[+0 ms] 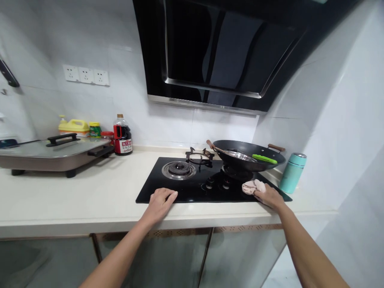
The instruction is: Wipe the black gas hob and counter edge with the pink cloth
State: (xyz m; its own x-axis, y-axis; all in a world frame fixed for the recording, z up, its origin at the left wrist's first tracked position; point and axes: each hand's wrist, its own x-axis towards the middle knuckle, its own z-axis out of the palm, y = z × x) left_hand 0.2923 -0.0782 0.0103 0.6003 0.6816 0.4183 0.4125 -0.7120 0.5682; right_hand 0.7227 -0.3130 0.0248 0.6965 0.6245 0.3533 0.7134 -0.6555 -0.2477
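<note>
My right hand [268, 196] grips a bunched pale pink cloth [253, 187] and presses it on the front right of the black glass gas stove [186, 193]. Resting at the stove's front left edge, my left hand [161, 201] holds nothing, with its thumb apart from loosely bent fingers. Two control knobs [218, 183] stand between my hands. The left burner [179, 170] shows bare, its pot support [200, 156] set behind it. Over the right burner sits a black wok [249, 146] containing a shiny metal lid or dish [240, 155] and a green-handled utensil [264, 159].
A teal flask [293, 173] stands right of the stove, near the wall. The range hood [207, 56] hangs low overhead. On the left counter are a lidded electric pan [57, 154], a dark sauce bottle [122, 136] and a yellow jug [74, 126]. Sockets [86, 75] line the wall.
</note>
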